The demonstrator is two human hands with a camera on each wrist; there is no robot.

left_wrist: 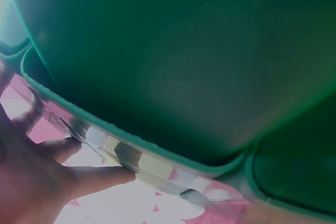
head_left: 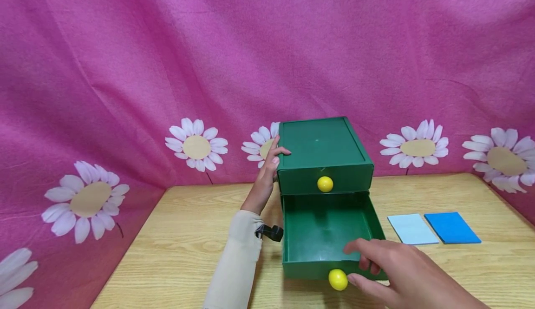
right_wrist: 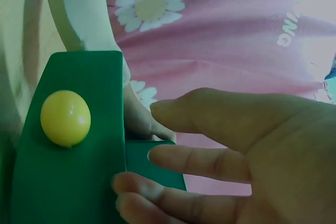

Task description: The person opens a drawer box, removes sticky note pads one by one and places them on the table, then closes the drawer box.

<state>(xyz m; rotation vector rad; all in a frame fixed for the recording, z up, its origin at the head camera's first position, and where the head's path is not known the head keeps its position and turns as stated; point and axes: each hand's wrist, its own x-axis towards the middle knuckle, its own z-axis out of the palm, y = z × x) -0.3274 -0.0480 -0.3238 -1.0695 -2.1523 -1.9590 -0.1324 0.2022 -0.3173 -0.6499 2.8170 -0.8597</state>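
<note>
A green two-drawer unit point(head_left: 322, 144) stands on the table, its upper drawer closed behind a yellow knob point(head_left: 325, 184). The lower drawer point(head_left: 307, 270) is pulled out toward the viewer and has nothing in it; a second yellow knob point(head_left: 337, 279) sits on its front. Against the unit's left side, near the top edge, my left hand point(head_left: 264, 181) rests with extended fingers. My right hand point(head_left: 394, 267) is at the lower drawer's front right, thumb tip right by the knob and fingers over the front rim. In the right wrist view its fingers point(right_wrist: 199, 163) are spread and loosely bent, gripping nothing.
Right of the drawer lie a light blue square pad point(head_left: 413, 229) and a darker blue one point(head_left: 453, 227) on the wooden table point(head_left: 188, 253). Behind hangs a pink cloth point(head_left: 267, 58) with white daisies. A black strap point(head_left: 270, 232) sticks out from the left wrist.
</note>
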